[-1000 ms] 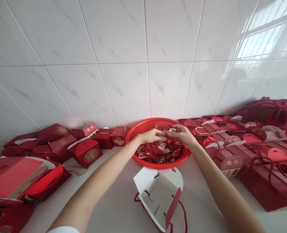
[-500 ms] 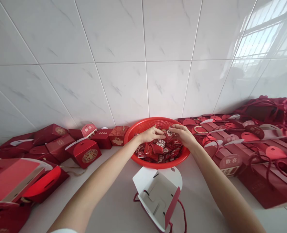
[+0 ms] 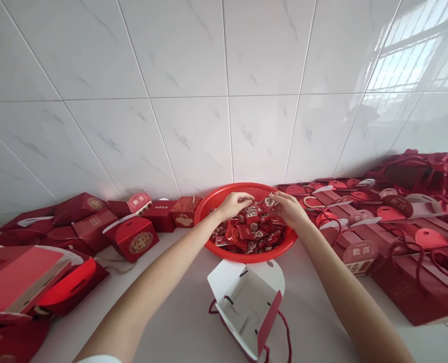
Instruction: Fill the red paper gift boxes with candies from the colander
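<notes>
Far centre on the tabletop [image 3: 171, 307], red basket [image 3: 201, 224] holds the packets [image 3: 242, 233]: right hand [image 3: 290, 209] seems to pinch one packet [image 3: 268, 202], left hand [image 3: 233, 205] curled, can't tell if gripping; looks like picking step, next lift calls for clearing the basket.

Wrapped sweets [image 3: 244, 233] lie in the colander [image 3: 251, 258]; around it: tiled wall [image 3: 264, 136] at twelve o'clock, clustered cartons [image 3: 360, 254] at three, corded gift box [image 3: 242, 297] at six, other boxes [image 3: 129, 236] at nine.
</notes>
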Motion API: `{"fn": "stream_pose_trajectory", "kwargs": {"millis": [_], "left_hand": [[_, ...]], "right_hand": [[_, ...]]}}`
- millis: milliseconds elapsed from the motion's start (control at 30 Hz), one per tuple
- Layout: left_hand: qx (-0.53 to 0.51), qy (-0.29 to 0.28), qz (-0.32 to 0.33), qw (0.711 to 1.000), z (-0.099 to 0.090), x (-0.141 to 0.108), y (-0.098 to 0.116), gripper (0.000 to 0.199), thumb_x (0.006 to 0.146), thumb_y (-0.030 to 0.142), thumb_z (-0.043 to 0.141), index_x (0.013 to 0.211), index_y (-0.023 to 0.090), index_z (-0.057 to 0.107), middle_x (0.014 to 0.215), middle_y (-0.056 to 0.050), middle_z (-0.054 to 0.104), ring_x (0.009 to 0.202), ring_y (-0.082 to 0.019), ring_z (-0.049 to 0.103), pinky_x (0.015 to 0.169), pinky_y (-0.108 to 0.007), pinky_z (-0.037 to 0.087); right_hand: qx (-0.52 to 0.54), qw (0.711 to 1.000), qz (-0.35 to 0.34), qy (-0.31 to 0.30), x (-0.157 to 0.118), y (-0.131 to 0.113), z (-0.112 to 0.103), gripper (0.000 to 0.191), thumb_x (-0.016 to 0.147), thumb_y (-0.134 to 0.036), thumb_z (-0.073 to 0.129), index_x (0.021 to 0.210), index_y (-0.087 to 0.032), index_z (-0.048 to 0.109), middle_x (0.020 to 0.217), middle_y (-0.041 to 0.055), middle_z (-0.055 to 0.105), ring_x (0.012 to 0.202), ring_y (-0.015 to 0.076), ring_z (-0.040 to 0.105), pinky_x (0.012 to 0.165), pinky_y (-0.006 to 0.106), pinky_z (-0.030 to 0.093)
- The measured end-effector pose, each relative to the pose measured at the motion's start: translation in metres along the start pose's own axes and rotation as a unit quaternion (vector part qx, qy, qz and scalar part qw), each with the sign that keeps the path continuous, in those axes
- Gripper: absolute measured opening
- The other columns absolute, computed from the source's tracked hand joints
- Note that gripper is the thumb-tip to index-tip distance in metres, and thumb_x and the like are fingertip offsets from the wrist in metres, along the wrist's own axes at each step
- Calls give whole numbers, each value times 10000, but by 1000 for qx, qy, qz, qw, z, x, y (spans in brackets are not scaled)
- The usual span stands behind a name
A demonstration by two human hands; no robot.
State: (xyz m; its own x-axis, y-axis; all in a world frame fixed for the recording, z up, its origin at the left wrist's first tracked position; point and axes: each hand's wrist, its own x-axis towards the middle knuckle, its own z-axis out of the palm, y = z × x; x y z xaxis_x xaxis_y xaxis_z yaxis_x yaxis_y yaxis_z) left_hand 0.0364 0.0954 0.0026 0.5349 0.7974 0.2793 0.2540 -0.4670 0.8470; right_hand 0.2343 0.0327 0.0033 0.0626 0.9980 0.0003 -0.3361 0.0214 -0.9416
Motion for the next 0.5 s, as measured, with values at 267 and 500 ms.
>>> {"fn": "stream_pose_trajectory", "kwargs": {"millis": [267,500], "left_hand": [[-35,46,0,998,0,3,-6,274,844,137,621,1108,146,692,1142,-102,718,1045,-192,660,946,-350,526],[141,-24,-72,987,0,1,3,417,915,109,390,1229,180,655,1113,-75,734,955,-175,696,849,-308,570]], "right_hand": [[-34,998,33,-38,-4,0,2,242,642,-294,849,718,-200,639,716,-6,664,654,163,659,599,301,591],[-28,1000,6,-3,0,2,1,321,612,-376,877,686,-192,625,647,-17,633,591,135,622,539,257,556]]}}
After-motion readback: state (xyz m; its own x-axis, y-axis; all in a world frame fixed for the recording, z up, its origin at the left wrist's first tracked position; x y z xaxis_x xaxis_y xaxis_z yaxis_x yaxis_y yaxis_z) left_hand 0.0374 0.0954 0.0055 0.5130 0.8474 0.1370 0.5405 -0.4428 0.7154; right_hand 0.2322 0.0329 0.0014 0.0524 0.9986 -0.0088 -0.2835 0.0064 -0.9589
